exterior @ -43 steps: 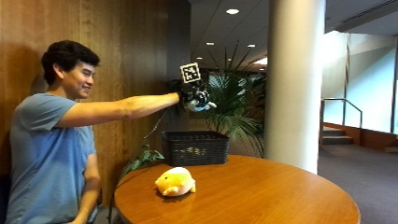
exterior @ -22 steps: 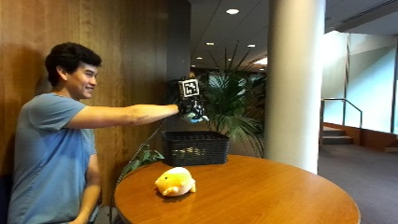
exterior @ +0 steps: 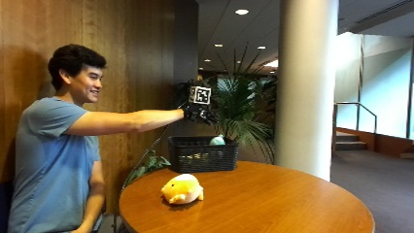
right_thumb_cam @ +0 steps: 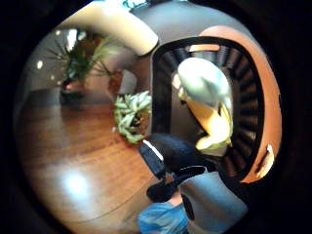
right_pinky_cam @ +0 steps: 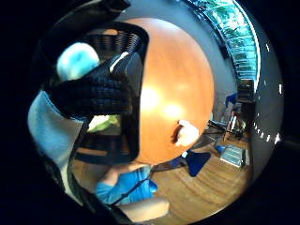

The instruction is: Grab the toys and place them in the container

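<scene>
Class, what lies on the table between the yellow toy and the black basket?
Only bare tabletop between yellow toy and basket, per the outside view.

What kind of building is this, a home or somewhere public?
Probably a public lobby or office lounge: a large round column, recessed ceiling lights, wood-panelled walls, and steps with a handrail behind the round table.

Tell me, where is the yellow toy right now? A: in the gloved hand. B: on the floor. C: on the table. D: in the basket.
C: the yellow toy lies on the table, in front of the basket and apart from it, while the gloved hand is up above the basket.
</scene>
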### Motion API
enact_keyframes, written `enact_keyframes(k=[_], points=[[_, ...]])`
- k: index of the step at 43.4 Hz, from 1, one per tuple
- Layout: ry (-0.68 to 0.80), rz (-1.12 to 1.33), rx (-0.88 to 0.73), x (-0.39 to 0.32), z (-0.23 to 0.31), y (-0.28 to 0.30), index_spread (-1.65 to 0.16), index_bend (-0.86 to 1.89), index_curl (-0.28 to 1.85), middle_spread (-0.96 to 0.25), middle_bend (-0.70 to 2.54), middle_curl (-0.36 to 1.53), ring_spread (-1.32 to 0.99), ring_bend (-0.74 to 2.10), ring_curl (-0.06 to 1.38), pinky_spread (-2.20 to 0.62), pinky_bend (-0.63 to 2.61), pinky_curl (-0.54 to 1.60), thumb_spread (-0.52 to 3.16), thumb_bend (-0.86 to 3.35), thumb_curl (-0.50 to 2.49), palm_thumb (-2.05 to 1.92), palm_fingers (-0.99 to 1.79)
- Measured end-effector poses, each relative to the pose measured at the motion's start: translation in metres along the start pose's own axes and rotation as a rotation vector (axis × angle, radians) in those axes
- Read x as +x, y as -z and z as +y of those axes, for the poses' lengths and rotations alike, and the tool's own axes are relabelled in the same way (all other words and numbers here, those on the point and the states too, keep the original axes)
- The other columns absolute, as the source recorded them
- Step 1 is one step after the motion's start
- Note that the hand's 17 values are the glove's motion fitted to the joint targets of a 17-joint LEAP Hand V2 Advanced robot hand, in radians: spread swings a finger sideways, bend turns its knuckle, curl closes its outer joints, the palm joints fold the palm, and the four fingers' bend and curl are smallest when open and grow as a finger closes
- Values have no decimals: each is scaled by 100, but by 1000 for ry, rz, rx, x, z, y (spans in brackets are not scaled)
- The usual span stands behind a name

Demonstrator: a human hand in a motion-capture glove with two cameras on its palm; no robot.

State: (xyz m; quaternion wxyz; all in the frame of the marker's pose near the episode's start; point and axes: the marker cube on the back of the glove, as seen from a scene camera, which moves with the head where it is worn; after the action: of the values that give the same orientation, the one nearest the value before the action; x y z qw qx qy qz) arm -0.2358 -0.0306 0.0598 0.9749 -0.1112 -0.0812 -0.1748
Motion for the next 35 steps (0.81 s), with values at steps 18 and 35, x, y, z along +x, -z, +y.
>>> enact_keyframes(k=[18, 35], points=[[-77, 179, -32, 45, 59, 36, -28, 9, 17, 10, 10, 46, 9, 53, 31, 5, 158, 46, 105, -6, 41, -6, -26], [-191, 115, 19, 175, 121, 11, -28, 7, 15, 10, 7, 31, 12, 49, 30, 7, 157, 41, 102, -6, 32, -6, -29]])
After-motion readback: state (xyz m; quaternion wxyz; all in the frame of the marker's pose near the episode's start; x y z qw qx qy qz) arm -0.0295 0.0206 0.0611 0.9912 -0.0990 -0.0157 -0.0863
